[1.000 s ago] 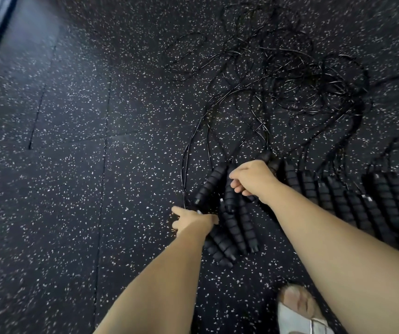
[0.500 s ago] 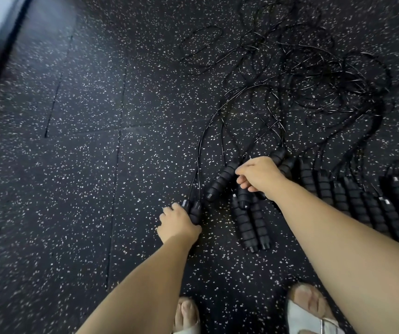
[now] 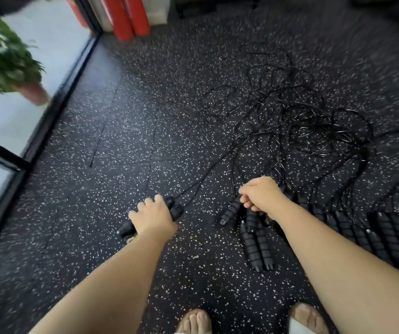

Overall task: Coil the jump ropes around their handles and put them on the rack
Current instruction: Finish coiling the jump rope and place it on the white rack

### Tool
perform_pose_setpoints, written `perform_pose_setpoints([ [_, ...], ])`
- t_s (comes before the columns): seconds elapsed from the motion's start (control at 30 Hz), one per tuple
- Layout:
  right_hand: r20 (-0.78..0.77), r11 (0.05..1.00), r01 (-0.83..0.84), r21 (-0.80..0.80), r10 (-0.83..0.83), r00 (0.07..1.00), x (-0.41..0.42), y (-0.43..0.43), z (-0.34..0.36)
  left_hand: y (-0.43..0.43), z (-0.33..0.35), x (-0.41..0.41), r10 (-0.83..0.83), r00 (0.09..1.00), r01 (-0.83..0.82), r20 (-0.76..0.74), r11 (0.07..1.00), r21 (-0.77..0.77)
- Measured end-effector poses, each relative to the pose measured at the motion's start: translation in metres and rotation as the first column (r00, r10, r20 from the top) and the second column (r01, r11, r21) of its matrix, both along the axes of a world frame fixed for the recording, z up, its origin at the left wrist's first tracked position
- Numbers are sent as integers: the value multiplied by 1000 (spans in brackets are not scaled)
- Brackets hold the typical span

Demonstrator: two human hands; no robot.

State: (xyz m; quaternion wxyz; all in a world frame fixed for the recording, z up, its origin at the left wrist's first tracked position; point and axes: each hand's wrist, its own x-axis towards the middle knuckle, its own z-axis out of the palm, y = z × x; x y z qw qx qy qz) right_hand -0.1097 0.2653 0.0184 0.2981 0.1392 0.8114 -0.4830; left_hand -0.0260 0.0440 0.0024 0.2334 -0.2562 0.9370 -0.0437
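Left hand wraps two handles, left of rope tangle. Right hand curls round another handle at tangle's near edge.

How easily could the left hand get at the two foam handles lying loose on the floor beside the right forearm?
Probably within reach: only bare speckled floor lies between the left hand and those two foam handles. But it grips another pair of handles, so it likely must let go first.
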Motion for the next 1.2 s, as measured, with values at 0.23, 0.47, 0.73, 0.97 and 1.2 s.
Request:
perform_pose_setpoints([
  [0.23,-83,996,-49,-73,43,996,47,-10,85,1,137,6,-317,945,293,-82,930,-222],
  [0.47,-272,984,-143,108,168,948,87,0,157,16,259,18,-492,863,399,-113,801,-447],
  [0.73,-568,924,-231,305,372,734,101,-34,255,33,365,28,-569,817,476,-97,759,-443],
  [0.97,-647,970,-152,188,239,724,82,-35,274,37,435,16,-557,819,519,-138,822,-233],
  [1.2,-554,954,-144,264,272,787,71,-14,242,22,474,17,-630,758,581,-169,769,-266],
])
